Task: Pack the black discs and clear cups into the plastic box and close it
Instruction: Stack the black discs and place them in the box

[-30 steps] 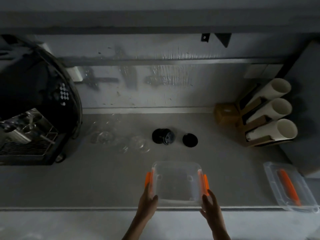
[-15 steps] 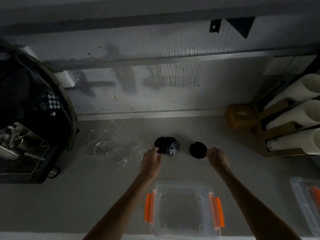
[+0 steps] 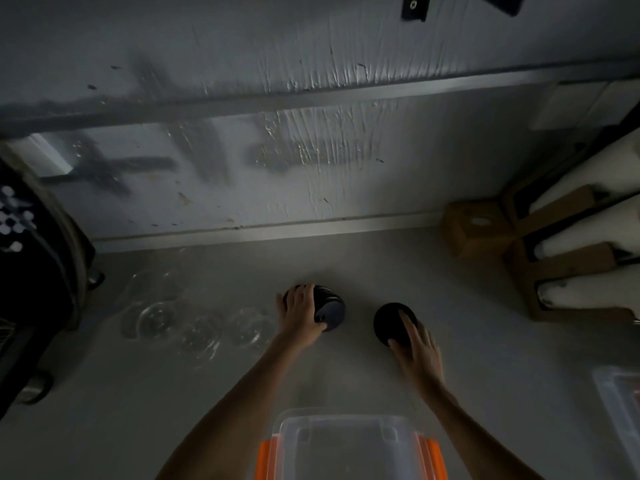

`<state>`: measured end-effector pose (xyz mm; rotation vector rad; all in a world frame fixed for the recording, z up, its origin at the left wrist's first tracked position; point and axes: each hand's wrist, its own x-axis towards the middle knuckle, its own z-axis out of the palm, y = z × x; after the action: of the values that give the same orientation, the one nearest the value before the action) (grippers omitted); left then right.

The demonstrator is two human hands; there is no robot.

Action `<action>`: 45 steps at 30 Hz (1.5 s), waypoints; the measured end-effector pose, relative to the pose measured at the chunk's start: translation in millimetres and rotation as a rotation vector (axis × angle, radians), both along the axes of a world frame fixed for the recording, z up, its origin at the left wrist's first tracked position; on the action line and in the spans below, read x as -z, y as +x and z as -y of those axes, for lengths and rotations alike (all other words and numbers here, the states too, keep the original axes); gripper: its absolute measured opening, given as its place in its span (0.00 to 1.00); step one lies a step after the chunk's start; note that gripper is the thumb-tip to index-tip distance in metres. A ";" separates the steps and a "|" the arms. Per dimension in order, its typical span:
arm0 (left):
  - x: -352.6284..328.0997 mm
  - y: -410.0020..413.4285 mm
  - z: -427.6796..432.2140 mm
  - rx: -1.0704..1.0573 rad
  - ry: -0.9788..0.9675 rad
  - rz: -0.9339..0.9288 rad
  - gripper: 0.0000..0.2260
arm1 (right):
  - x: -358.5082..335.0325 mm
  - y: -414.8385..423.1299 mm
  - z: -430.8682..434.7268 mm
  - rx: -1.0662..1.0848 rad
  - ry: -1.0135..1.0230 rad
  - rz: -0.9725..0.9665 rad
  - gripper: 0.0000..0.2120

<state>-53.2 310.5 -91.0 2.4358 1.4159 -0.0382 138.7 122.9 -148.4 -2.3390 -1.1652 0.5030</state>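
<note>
A stack of black discs (image 3: 330, 308) lies on its side on the grey counter. My left hand (image 3: 299, 315) is wrapped over its left end, thumb against the front. To the right lies a single black disc (image 3: 389, 320), with the fingers of my right hand (image 3: 419, 351) on its top and the thumb at its near edge. Several clear cups (image 3: 157, 317) stand in a loose group to the left of the stack. The clear plastic box (image 3: 346, 441) with orange latches sits open at the bottom edge, between my forearms.
A dark coffee machine (image 3: 31, 271) fills the left side. At the right a cardboard rack holds white cup stacks (image 3: 588, 292), with a small brown box (image 3: 476, 230) beside it. The box's clear lid (image 3: 620, 393) lies at the right edge. A wall runs behind the counter.
Both hands left the box's sides and reached forward to the discs. The left hand has closed over the stack and the right has settled on the single disc. The camera moved closer.
</note>
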 end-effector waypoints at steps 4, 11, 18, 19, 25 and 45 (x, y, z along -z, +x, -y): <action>4.9 -1.5 2.1 -0.008 0.094 0.169 0.35 | 3.7 -6.9 8.0 0.009 0.030 0.134 0.30; -0.8 8.9 17.1 -0.126 0.042 0.413 0.30 | 1.4 -4.3 6.7 0.034 0.020 0.103 0.28; -38.8 22.3 15.3 -0.524 -0.454 0.852 0.31 | -1.9 -6.6 5.7 0.037 0.001 0.099 0.28; -41.7 25.2 15.9 -0.561 -0.550 0.840 0.33 | -2.4 -7.4 5.6 0.039 -0.004 0.096 0.28; -29.2 50.5 59.8 -0.463 -0.885 0.611 0.24 | 0.4 -6.7 6.1 0.048 -0.001 0.106 0.27; 19.6 49.6 111.3 -0.950 -0.800 0.817 0.15 | -104.7 27.4 25.4 0.195 0.280 -0.394 0.38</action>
<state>-3.6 199.2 -110.6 0.8278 1.5393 0.4519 166.1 97.5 -43.7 -1.9721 -0.7613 0.6474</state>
